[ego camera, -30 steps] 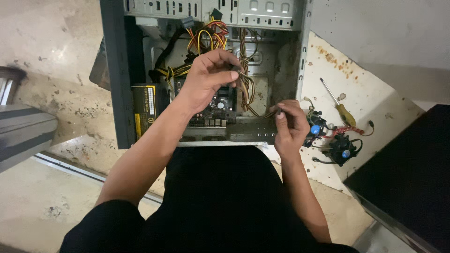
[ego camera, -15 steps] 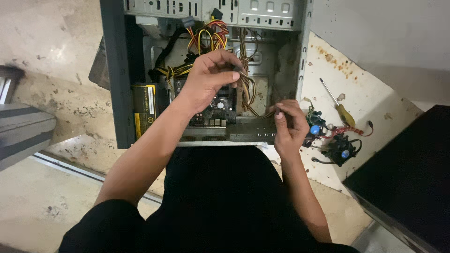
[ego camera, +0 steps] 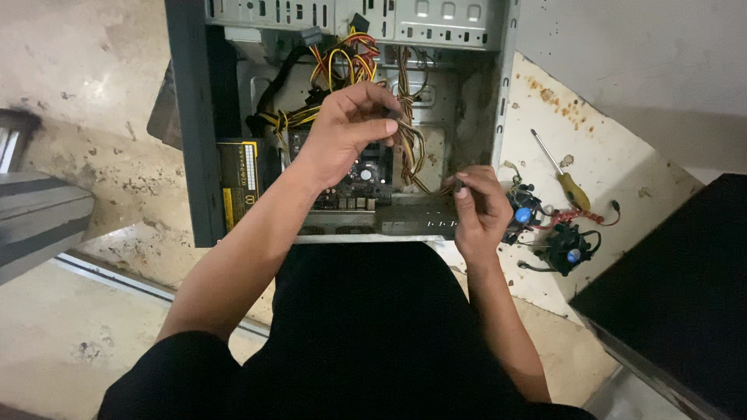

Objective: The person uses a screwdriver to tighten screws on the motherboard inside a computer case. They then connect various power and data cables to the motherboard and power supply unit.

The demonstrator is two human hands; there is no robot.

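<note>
An open computer case (ego camera: 194, 155) is seen lying on its side on the floor, its inside turned up toward the camera. The left hand (ego camera: 346, 128) is held inside the case, above the motherboard (ego camera: 362, 183), with thumb and fingers pinched closed on a thin bundle of brown and yellow wires (ego camera: 408, 148) that runs down from the drive bays. The lower end of the same bundle is met by the right hand (ego camera: 478, 206) near the bottom edge of the case; its fingers are curled in and closed on something small at the wire ends, though what exactly is gripped cannot be told. A thicker loom of red, yellow and black cables (ego camera: 342, 66) is bunched at the upper middle of the case, and a black power supply (ego camera: 241, 175) with a yellow label is set against the left wall. Outside the case, to the right, a yellow-handled screwdriver (ego camera: 564, 179) is laid on a stained white panel (ego camera: 607, 148), with two small cooling fans (ego camera: 564, 245) just below it.
</note>
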